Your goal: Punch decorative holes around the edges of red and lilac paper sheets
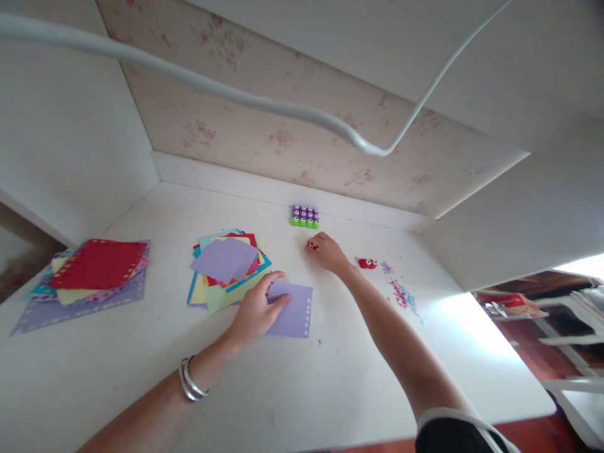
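Observation:
My left hand point(258, 309) holds a purple paper sheet point(292, 313) on the white table, thumb on top and index finger stretched past its upper edge. A row of small punched holes runs down the sheet's right side. Beyond it, my right hand point(325, 250) is closed around a small red paper punch point(312, 246), partly hidden by the fingers. Just behind that hand stands a block of small purple and green punches point(306, 216). To the right of my right wrist lie red punches point(367, 263).
A pile of coloured paper sheets point(225, 259) lies left of my left hand. Farther left is another stack, topped by a red sheet point(99, 264) with punched edges. Tiny paper bits point(402, 294) are scattered at the right. A white cable point(302, 113) hangs across the top.

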The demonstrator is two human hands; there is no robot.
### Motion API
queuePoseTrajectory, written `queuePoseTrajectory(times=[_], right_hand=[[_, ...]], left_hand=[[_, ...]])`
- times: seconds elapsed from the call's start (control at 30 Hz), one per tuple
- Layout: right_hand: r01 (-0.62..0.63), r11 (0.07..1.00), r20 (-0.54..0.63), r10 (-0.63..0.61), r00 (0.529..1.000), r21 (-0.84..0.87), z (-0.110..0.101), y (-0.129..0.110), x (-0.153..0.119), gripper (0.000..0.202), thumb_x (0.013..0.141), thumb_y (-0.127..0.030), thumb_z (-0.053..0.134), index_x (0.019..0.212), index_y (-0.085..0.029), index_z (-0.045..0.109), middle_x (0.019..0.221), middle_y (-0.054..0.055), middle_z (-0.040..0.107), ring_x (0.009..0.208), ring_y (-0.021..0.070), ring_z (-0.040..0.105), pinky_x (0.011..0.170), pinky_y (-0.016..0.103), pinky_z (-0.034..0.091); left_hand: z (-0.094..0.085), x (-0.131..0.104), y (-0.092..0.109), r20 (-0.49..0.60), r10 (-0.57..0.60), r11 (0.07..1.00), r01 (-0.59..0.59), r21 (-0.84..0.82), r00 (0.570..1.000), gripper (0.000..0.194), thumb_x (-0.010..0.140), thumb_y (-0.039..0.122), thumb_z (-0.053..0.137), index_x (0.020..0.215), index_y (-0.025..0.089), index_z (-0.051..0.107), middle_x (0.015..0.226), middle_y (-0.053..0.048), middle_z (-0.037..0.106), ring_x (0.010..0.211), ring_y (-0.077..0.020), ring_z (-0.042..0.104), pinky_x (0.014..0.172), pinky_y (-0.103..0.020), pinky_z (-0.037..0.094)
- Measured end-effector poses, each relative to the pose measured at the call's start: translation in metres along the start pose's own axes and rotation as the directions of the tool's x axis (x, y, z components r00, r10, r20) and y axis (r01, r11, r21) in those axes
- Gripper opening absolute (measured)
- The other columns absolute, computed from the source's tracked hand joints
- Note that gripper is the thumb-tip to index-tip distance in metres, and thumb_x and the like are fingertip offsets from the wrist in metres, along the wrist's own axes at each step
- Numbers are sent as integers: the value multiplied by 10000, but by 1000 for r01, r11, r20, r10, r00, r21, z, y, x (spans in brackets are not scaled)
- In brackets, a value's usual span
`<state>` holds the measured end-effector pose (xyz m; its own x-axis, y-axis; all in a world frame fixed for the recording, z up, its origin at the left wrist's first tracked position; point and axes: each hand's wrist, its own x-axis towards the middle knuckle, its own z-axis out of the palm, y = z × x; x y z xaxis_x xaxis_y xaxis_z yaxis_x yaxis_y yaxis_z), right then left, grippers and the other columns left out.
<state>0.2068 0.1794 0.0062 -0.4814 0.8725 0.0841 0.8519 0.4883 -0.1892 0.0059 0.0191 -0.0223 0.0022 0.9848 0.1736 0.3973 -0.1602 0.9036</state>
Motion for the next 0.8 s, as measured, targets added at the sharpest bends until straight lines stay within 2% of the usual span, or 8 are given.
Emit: queuePoseTrajectory(times=[0.13,0.23,0.3,0.37,0.43,0.5,0.67,0.8], right_hand=[[21,990,-38,-16,999,142,-3,6,-44,283,910,-221,498,1152,-224,646,1171,75,635,1059,186,599,921,294,446],[-21,925,-89,59,994,378,-3,5,-81,237,886,-287,549,1081,-240,678,1085,60,674,931,178,644,820,298,505],[-69,828,-110,156,982,556,0,0,-103,241,862,-351,589,1049,-234,683,1032,60,684,853,174,657,741,297,533],[-87,698,-121,243,962,711,7,-7,-120,262,833,-379,628,1040,-227,682,1028,66,680,855,181,663,735,311,549],[-76,570,-119,297,947,818,16,-15,-132,273,822,-377,644,1052,-234,674,1059,66,669,882,190,668,763,341,562],[-54,504,-135,329,935,862,24,-22,-137,264,819,-364,651,1055,-248,674,1085,64,657,896,195,668,784,365,568],[-20,539,-207,358,911,842,30,-29,-137,228,808,-335,665,1020,-256,692,1078,70,652,875,189,661,791,369,568],[-12,530,-196,333,922,848,30,-32,-137,211,799,-317,674,1004,-270,699,1048,55,656,898,183,658,772,335,570]], left_hand=[[0,-1,2,-33,54,998,-54,13,998,399,838,286,585,1225,203,531,1207,-60,631,1016,-199,630,905,-341,498],[0,-3,5,-2,96,995,-96,8,995,317,886,284,523,1189,213,584,1187,-43,654,1097,-192,607,966,-328,474],[2,-3,7,40,113,994,-112,-11,993,253,909,281,489,1089,223,656,1108,-28,690,1028,-173,640,920,-295,505],[3,-4,7,51,120,993,-119,-9,992,243,912,282,487,1032,225,690,1058,-25,706,976,-167,658,890,-288,523],[4,-4,7,36,116,993,-117,14,993,244,895,298,522,1059,223,687,1073,-32,702,992,-178,653,908,-306,520],[4,-4,8,26,109,993,-110,36,994,264,867,318,571,1090,221,674,1096,-36,695,1016,-188,644,931,-324,511],[2,-3,10,32,89,996,-90,27,996,272,832,341,627,1074,227,676,1091,-28,697,1018,-185,643,943,-322,505],[3,-3,11,45,88,996,-89,25,995,262,827,327,635,1067,233,678,1080,-24,697,1010,-182,642,939,-317,504]])
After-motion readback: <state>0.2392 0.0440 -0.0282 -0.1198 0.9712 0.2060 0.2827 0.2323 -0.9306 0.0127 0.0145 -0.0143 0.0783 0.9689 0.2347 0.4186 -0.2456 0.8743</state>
